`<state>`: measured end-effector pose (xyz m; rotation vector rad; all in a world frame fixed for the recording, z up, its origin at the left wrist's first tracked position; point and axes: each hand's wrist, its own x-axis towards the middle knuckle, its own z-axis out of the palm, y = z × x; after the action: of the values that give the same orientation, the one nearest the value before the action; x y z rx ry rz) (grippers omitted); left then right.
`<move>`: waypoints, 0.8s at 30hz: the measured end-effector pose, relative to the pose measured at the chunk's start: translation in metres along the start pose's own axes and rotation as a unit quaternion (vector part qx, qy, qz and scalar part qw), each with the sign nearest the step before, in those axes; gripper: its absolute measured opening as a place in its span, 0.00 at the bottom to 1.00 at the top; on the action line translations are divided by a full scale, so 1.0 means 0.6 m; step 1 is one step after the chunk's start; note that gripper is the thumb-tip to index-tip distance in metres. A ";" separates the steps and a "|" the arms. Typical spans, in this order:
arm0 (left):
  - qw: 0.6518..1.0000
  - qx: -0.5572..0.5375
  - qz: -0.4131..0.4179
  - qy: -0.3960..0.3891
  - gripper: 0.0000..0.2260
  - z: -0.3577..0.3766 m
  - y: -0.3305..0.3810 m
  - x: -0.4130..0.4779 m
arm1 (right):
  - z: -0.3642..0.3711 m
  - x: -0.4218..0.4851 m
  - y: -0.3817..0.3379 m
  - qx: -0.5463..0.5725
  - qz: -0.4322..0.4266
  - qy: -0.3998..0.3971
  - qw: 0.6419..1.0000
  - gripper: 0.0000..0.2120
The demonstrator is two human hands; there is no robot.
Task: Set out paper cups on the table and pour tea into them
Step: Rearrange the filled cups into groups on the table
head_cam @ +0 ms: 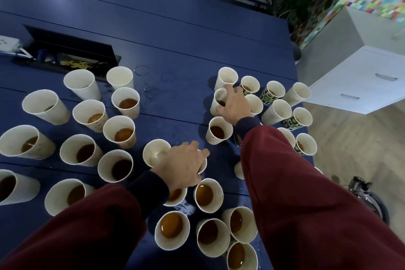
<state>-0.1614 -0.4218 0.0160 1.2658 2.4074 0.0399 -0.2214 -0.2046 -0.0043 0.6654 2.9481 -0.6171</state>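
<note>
The big blue table (175, 39) holds many paper cups (83, 85). Most have brown tea (172, 226) inside; a few look nearly empty. The left hand (182, 166) curls its fingers down around a mostly hidden cup (203, 166). The right hand (235, 105) reaches far and grips a far cup (219, 98) at its rim.

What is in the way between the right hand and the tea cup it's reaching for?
Nothing visible. The right hand is on that cup, with its thumb on the cup's side and its fingers over the rim. Other cups crowd close behind and beside it, but none sits between.
</note>
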 end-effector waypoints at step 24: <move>0.974 -0.157 -0.083 0.143 0.25 -0.101 0.074 -0.032 | -0.026 -0.323 -0.018 0.234 -0.120 0.038 0.964 0.39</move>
<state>-0.1398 -0.4011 0.0874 0.9643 2.6054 0.5685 -0.0499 -0.2854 0.0411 0.3581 2.9925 -1.3663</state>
